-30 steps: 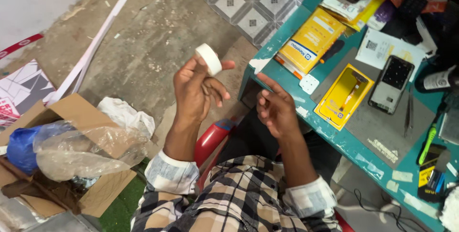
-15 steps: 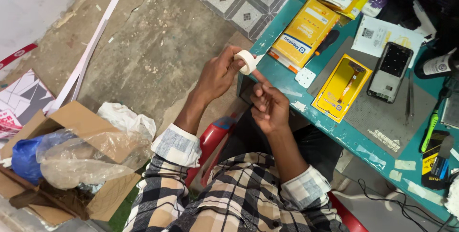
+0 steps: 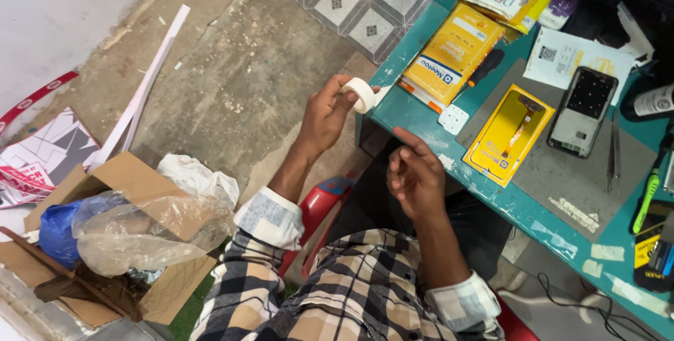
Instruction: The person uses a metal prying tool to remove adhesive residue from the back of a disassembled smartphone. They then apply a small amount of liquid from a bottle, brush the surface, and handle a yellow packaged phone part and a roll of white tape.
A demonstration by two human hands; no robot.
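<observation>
My left hand is raised beside the corner of the teal table and is shut on a small white roll of tape, pinched between thumb and fingers. My right hand hangs lower, in front of the table edge above my lap. Its fingers are loosely curled and apart, and nothing shows in them. The two hands do not touch. Both sleeves are checked with light cuffs.
On the table lie a yellow box, a flat yellow package on a grey mat, a phone, tweezers and papers. A cardboard box with plastic bags stands on the concrete floor at left. A red stool is under me.
My right hand has let go of the tape roll and dropped toward my lap. My left hand keeps the roll near the table corner.
</observation>
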